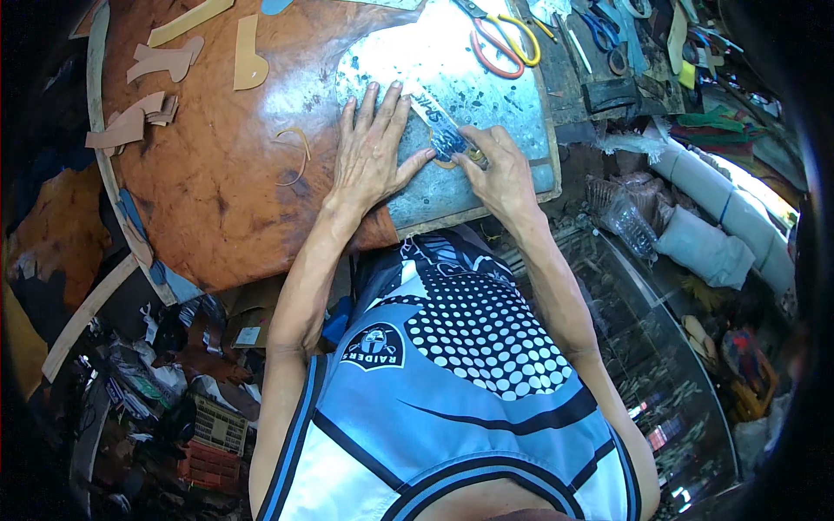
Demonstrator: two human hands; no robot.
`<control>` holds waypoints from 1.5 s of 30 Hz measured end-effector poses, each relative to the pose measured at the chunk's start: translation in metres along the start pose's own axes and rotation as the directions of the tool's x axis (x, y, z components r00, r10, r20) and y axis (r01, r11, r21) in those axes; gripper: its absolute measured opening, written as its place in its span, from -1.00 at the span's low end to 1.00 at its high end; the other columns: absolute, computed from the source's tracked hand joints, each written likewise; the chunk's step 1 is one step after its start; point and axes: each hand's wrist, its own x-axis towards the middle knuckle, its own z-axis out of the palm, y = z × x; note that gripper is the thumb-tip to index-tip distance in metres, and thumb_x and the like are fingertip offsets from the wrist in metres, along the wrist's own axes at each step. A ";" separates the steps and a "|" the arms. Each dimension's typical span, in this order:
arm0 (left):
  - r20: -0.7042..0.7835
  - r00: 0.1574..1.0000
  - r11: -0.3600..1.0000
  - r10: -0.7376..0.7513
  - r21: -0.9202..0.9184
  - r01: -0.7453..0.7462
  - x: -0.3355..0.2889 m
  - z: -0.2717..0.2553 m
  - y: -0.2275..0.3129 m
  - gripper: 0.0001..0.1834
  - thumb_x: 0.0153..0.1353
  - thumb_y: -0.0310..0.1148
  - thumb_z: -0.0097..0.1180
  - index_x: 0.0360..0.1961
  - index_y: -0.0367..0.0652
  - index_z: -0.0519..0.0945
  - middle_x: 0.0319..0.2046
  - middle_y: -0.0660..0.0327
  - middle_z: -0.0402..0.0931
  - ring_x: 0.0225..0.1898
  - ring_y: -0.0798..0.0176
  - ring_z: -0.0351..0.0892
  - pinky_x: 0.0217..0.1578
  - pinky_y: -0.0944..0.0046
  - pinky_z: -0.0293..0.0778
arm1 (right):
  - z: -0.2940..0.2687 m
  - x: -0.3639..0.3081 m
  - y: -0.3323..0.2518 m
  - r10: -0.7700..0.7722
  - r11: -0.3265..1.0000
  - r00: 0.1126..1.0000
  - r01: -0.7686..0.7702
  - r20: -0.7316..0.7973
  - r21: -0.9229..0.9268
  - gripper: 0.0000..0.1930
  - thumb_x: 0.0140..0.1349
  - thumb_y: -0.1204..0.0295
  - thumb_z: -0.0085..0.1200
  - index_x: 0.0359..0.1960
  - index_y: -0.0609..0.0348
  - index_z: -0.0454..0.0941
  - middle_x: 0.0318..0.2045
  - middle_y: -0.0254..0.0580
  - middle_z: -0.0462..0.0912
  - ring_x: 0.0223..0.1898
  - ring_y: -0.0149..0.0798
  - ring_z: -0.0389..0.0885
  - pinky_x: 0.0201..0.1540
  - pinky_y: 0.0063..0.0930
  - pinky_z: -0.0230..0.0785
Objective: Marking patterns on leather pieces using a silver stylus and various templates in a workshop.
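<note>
A narrow white and blue template [436, 120] with dark handwriting lies on a scuffed grey sheet [512, 187]. Under its rounded near end a thin tan edge of leather [445, 163] shows. My left hand [373, 143] lies flat with its fingers spread, partly over brown leather; its thumb tip reaches the template's near end. Pinched in my right hand [502, 174] is a small tool with a brass-coloured part [475, 156], right beside the template's rounded end. The tool's working tip is hidden, so its exact kind cannot be made out.
Brown leather [234, 191] spreads over the table's left side, bearing a curled tan offcut [304, 156] and several cut leather pieces [250, 56]. Scissors [508, 52] with red and yellow handles lie at the far right. More tools crowd the bench [608, 95] beyond. Crates [217, 425] stand lower left.
</note>
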 end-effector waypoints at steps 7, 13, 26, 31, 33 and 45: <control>-0.013 1.000 1.000 0.012 -0.013 -0.012 -0.001 0.002 -0.005 -0.12 0.19 0.16 0.20 0.38 -0.20 0.30 0.45 0.03 0.13 0.50 -0.12 -0.06 0.44 -0.23 -0.17 | 0.000 0.001 -0.001 0.007 1.000 1.000 -0.007 0.012 -0.003 -0.59 0.15 0.42 0.30 0.07 0.11 0.59 -0.25 -0.07 0.54 -0.25 -0.03 0.63 -0.20 -0.19 0.49; -0.017 1.000 0.999 0.021 -0.032 -0.021 -0.001 0.000 -0.006 -0.13 0.16 0.13 0.25 0.35 -0.21 0.35 0.45 0.04 0.13 0.50 -0.12 -0.04 0.44 -0.22 -0.15 | 0.000 0.002 0.000 0.000 1.000 1.000 0.000 0.009 0.003 -0.58 0.14 0.42 0.31 0.07 0.11 0.59 -0.25 -0.07 0.54 -0.26 -0.02 0.63 -0.20 -0.19 0.49; -0.086 0.996 0.996 0.039 -0.082 -0.046 -0.004 -0.003 -0.002 -0.28 0.12 0.06 0.32 0.18 -0.22 0.53 0.32 -0.06 0.29 0.40 -0.26 0.13 0.35 -0.29 0.03 | -0.001 -0.003 -0.004 0.038 0.999 0.999 -0.039 0.037 0.006 -0.58 0.15 0.43 0.30 0.08 0.09 0.58 -0.24 -0.07 0.53 -0.25 -0.02 0.63 -0.20 -0.18 0.49; -0.086 0.996 0.995 0.037 -0.086 -0.045 -0.002 -0.005 -0.002 -0.32 0.13 0.06 0.31 0.17 -0.15 0.55 0.31 -0.05 0.31 0.40 -0.24 0.13 0.34 -0.30 0.03 | 0.000 0.000 -0.002 0.008 1.000 1.000 -0.008 0.010 0.012 -0.58 0.15 0.43 0.30 0.08 0.09 0.58 -0.24 -0.06 0.53 -0.26 -0.03 0.64 -0.21 -0.19 0.50; -0.079 0.996 0.995 0.044 -0.084 -0.050 -0.002 -0.007 -0.002 -0.41 0.15 0.04 0.30 0.13 -0.04 0.60 0.31 -0.03 0.32 0.40 -0.23 0.13 0.34 -0.30 0.03 | 0.000 0.000 -0.004 0.017 0.999 1.000 -0.017 0.008 0.033 -0.59 0.13 0.45 0.31 0.06 0.12 0.58 -0.27 -0.07 0.52 -0.26 -0.04 0.60 -0.21 -0.22 0.46; -0.061 0.994 0.995 0.090 0.036 -0.088 0.018 -0.026 0.009 -0.51 0.07 -0.06 0.37 -0.03 -0.09 0.67 0.25 -0.02 0.38 0.38 -0.18 0.16 0.33 -0.26 0.09 | -0.013 -0.003 -0.008 0.029 1.000 0.992 -0.030 0.124 0.000 -0.57 0.26 0.35 0.18 0.12 0.22 0.41 -0.25 0.09 0.58 -0.18 0.16 0.62 -0.16 -0.04 0.48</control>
